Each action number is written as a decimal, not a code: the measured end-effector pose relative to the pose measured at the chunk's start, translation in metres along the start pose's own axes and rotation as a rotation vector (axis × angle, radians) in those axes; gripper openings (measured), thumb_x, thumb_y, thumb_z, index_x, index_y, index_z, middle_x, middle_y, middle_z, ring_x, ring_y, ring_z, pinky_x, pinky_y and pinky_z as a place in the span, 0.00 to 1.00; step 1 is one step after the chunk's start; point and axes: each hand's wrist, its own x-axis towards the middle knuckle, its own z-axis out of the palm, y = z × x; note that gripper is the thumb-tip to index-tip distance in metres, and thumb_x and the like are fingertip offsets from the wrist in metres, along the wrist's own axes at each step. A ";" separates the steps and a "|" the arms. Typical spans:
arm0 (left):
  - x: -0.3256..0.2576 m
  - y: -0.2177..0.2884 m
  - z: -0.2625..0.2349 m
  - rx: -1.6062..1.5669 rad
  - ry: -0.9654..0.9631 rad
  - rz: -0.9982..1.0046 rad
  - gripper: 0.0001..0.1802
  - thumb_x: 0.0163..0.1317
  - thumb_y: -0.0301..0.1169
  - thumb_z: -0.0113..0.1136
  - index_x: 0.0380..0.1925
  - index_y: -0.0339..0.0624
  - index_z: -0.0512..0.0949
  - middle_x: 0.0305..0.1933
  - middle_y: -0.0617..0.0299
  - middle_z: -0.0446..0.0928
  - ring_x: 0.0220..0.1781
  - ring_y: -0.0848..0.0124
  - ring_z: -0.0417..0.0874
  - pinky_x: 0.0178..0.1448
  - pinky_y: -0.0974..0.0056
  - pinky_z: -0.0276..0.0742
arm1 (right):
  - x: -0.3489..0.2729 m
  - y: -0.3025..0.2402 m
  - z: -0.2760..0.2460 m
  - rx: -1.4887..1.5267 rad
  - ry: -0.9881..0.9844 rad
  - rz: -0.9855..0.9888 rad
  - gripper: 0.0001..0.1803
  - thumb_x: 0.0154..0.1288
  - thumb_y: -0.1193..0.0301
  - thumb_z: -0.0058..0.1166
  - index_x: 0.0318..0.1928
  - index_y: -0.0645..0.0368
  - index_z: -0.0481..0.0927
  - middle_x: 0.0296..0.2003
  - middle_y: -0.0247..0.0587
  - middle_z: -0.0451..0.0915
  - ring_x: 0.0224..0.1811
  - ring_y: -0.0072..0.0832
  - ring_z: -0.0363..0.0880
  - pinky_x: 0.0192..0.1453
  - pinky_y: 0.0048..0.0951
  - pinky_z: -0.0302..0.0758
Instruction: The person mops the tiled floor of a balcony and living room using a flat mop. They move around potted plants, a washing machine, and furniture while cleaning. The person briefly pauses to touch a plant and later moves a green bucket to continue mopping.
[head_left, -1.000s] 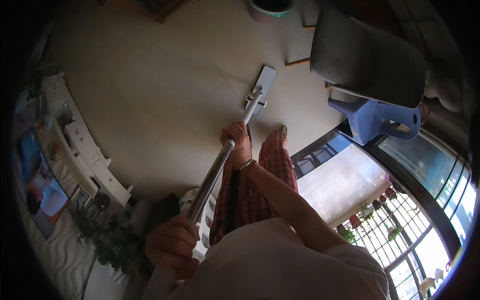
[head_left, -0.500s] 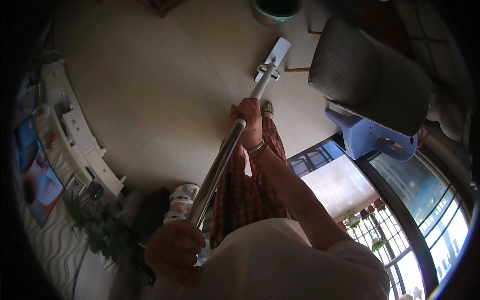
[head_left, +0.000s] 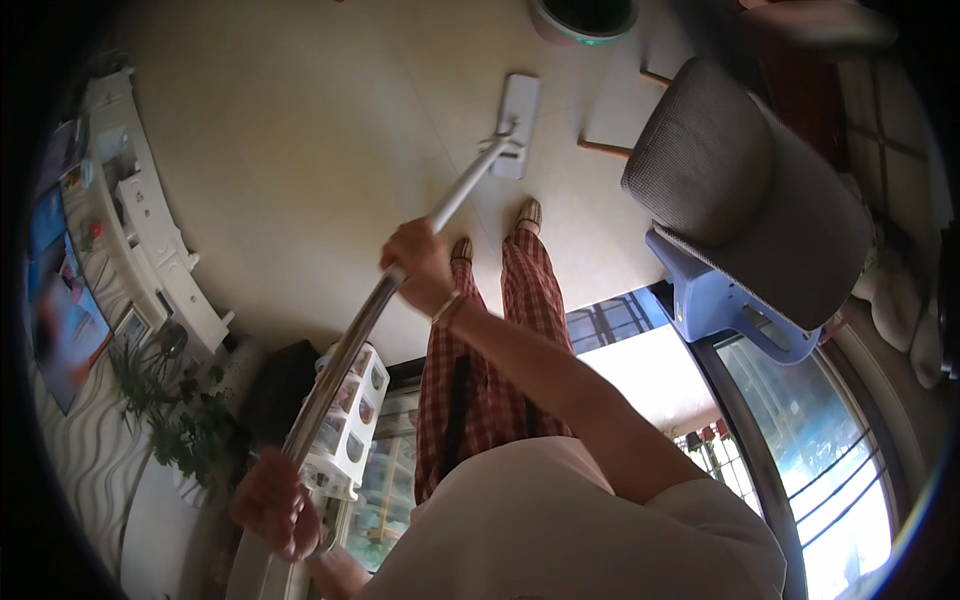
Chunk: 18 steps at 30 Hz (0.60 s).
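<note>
The right hand (head_left: 420, 265) wraps the metal mop handle (head_left: 400, 280) at mid-length, fingers curled tight around the tube. The left hand (head_left: 270, 500) grips the upper end of the same handle, fingers closed around it, though blur hides their exact placement. The flat white mop head (head_left: 518, 125) lies on the beige tiled floor (head_left: 280, 170), ahead of the person's slippered feet (head_left: 495, 232) and just beside the wooden legs (head_left: 610, 145) under a grey upholstered chair (head_left: 740, 190). A green-rimmed round bin (head_left: 585, 20) stands beyond the mop head. Likely hazard: a stroke carried further right or forward may drive the mop head into the chair legs or the bin, since both are near. A second hazard: the raised upper end of the handle sits close to a white shelf unit (head_left: 350, 420) and a potted plant (head_left: 170, 410), so a strong backward pull may strike them.
</note>
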 end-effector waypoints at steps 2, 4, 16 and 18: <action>-0.003 0.025 0.001 0.141 -0.006 0.011 0.07 0.51 0.30 0.57 0.22 0.44 0.68 0.23 0.60 0.70 0.23 0.65 0.68 0.34 0.60 0.65 | 0.000 -0.029 0.020 0.042 -0.135 0.078 0.05 0.44 0.73 0.60 0.21 0.47 0.78 0.30 0.28 0.75 0.46 0.35 0.71 0.45 0.41 0.68; 0.004 0.038 0.013 0.212 -0.042 0.041 0.07 0.53 0.31 0.57 0.24 0.45 0.69 0.26 0.60 0.72 0.25 0.65 0.70 0.34 0.59 0.67 | 0.014 -0.044 0.020 0.131 -0.228 0.088 0.04 0.47 0.73 0.59 0.21 0.48 0.78 0.29 0.29 0.76 0.45 0.36 0.72 0.44 0.41 0.70; 0.110 0.023 0.145 0.010 -0.680 0.156 0.10 0.40 0.28 0.64 0.13 0.49 0.69 0.16 0.71 0.65 0.17 0.75 0.70 0.30 0.65 0.77 | 0.060 0.003 -0.116 0.075 0.139 0.010 0.11 0.49 0.80 0.61 0.21 0.56 0.71 0.22 0.37 0.72 0.33 0.39 0.75 0.37 0.38 0.73; 0.161 -0.005 0.153 -0.175 -1.012 0.219 0.11 0.39 0.26 0.62 0.11 0.50 0.67 0.14 0.71 0.62 0.16 0.75 0.67 0.29 0.65 0.75 | 0.068 0.013 -0.128 0.031 0.364 0.085 0.11 0.51 0.82 0.61 0.22 0.57 0.71 0.21 0.40 0.70 0.31 0.39 0.73 0.36 0.38 0.71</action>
